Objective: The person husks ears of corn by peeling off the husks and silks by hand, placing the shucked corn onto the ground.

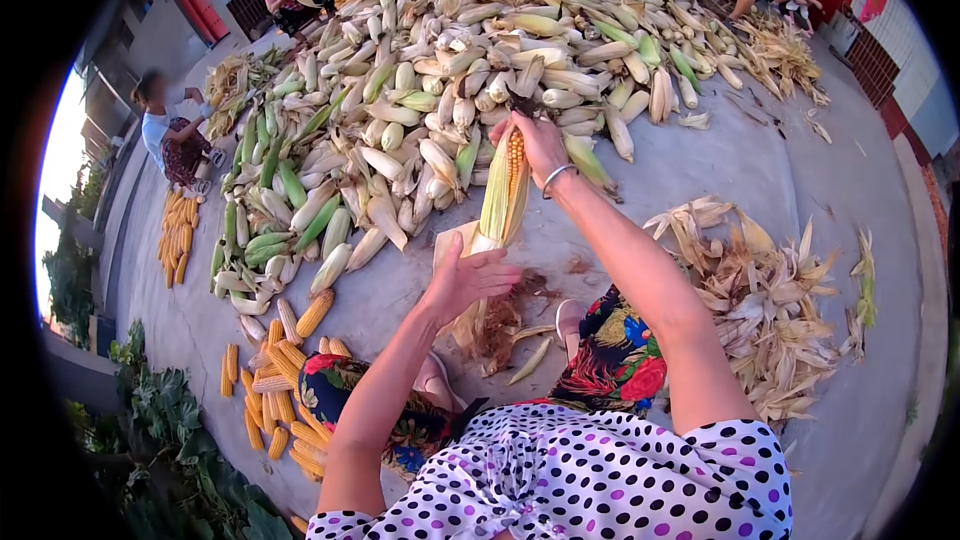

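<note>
A partly husked ear of corn [503, 190] stands upright in front of me, its yellow kernels showing between pale green husk leaves. My right hand [540, 145] grips its upper end, where dark silk sticks out. Beside the lower end is my left hand [465, 282], open, with the fingers stretched out and the thumb up. Whether its palm touches the husk I cannot tell. Behind the ear rises a big pile of unhusked corn [440, 100]. Brown silk and husk scraps [490, 335] lie between my feet.
Husked yellow cobs [275, 390] lie at my left, and a heap of stripped husks [765, 310] at my right. One person [175, 130] crouches at the left; others sit behind the pile. More bare cobs [178, 230] lie near that person. Green plants [170, 440] edge the lower left.
</note>
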Demonstrator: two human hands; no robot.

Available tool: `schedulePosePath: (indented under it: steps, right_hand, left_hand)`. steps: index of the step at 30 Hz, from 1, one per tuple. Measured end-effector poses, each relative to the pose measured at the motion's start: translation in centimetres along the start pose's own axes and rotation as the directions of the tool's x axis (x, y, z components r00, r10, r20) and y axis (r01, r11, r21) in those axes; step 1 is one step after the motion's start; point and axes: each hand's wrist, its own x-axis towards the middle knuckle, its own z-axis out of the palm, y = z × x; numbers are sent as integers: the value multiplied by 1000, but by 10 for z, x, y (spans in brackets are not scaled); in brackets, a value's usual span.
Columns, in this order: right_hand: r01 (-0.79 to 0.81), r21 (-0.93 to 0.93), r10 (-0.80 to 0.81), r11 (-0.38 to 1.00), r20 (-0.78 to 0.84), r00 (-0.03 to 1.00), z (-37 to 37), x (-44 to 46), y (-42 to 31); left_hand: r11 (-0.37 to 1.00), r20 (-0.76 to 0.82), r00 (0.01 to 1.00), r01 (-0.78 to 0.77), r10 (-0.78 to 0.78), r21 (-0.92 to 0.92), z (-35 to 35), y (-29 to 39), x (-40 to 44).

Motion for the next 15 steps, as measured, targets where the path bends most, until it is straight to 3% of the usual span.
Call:
schedulePosePath:
  steps: [1, 4, 9, 12, 13, 14, 15]
  right_hand:
    - [-3, -13, 4, 1000, 37, 999, 7, -4, -1]
    - [-16, -31, 19, 999, 118, 993, 26, -19, -1]
    - [8, -9, -6, 1000, 229, 973, 40, -32, -3]
    - [-85, 58, 72, 995, 202, 977, 44, -38, 3]
    - [-230, 174, 193, 958, 205, 959, 47, -44, 1]
    - [-275, 227, 225, 934, 225, 948, 48, -47, 13]
    - [-319, 277, 255, 907, 244, 936, 46, -49, 30]
  left_hand:
    - [998, 61, 998, -6, 9, -55, -5, 1, 9]
    - [963, -31, 1000, -8, 0, -268, -8, 2, 31]
    - [922, -40, 999, -50, 37, -385, -8, 14, 35]
    - [918, -59, 987, -163, 151, -362, -19, 20, 39]
    - [921, -106, 971, -236, 214, -309, -18, 20, 40]
    - [918, -146, 950, -305, 276, -253, -18, 22, 41]
    - [861, -149, 926, -376, 346, -342, -25, 23, 43]
